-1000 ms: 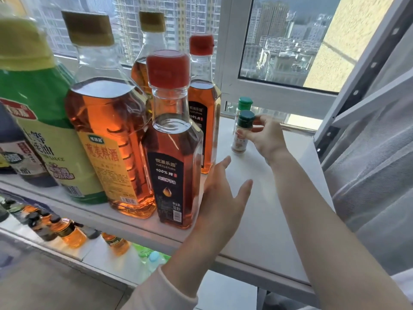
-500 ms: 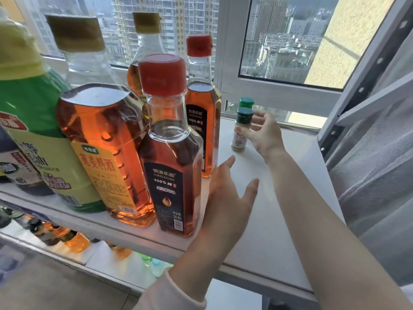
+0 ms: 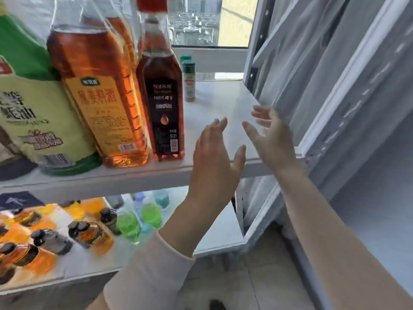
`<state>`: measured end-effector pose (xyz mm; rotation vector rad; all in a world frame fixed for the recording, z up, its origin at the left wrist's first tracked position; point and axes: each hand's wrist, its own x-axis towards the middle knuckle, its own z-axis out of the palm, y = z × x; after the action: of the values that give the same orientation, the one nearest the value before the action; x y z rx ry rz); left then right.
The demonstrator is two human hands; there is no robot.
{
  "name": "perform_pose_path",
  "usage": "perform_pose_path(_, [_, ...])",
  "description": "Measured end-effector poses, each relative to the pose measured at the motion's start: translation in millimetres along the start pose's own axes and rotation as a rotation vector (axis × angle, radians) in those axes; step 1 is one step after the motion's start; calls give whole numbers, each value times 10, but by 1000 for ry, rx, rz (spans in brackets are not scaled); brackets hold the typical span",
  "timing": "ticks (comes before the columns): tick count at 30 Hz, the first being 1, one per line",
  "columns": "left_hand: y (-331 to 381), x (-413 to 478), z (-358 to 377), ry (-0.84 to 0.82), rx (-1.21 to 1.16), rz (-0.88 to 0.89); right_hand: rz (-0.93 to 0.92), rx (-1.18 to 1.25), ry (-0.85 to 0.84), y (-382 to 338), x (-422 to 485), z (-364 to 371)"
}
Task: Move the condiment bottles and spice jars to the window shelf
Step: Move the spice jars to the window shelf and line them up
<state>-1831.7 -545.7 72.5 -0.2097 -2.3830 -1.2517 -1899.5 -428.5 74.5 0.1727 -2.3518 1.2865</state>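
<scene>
- Bottles stand in a row on the left of the shelf (image 3: 219, 104), by the window; the green bottle (image 3: 33, 104) is a fat plastic jug with a pale glossy label, partly out of view
- The amber bottle (image 3: 98, 90), just beside it, is clear ribbed plastic with broad shoulders, a yellow label, and liquid that glows orange in the daylight
- The slim bottle (image 3: 162, 104) is square-sided, with a red cap and a black label, and stands near the shelf's front edge
- The jars (image 3: 189, 83) are two small clear cylinders with green screw caps, upright, one close behind the other, at the back just right of the slim bottle
- A second ago the right hand was at the front jar; now nothing touches it, so I judge that jar delivered
- The left hand (image 3: 214, 162) hovers at the shelf's front edge, flat and open as before, fingers straight, thumb spread, holding nothing
- The right hand (image 3: 271, 139) has drawn back from the jar to the front right corner, with fingers spread and loosely bent, also holding nothing
- With both hands free, the likely next step is to fetch another item; the smooth white board shows between the jars and the hands
- The lower shelf (image 3: 223, 233) carries small dark-capped bottles and green ones, too blurred to name
- The curtain (image 3: 312, 63), thin grey cloth in soft folds, hangs just right of the right hand
</scene>
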Motion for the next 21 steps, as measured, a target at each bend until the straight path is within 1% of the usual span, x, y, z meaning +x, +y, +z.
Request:
perform_pose_path(4, [-175,-610,-165,-94,113,177,42,-81,83,20,-1021,-218])
perform_pose_path(6, [-254,-920,-200,-173,163,226,80,-151,111,26,-1522,-283])
perform_pose_path(9, [-229,-1379,-223,-322,203,277,170,-286,105,-11,-2231,-436])
perform_pose_path(11, [-148,-1663,-182,-426,206,344,215,-380,125,-40,-2653,-600])
perform_pose_path(13, [-26,-1915,-101,-516,229,452,269,-467,170,-49,-3052,-808])
perform_pose_path(21, [670,-3141,300,-732,242,881,554,-733,336,-288,-4770,-1690])
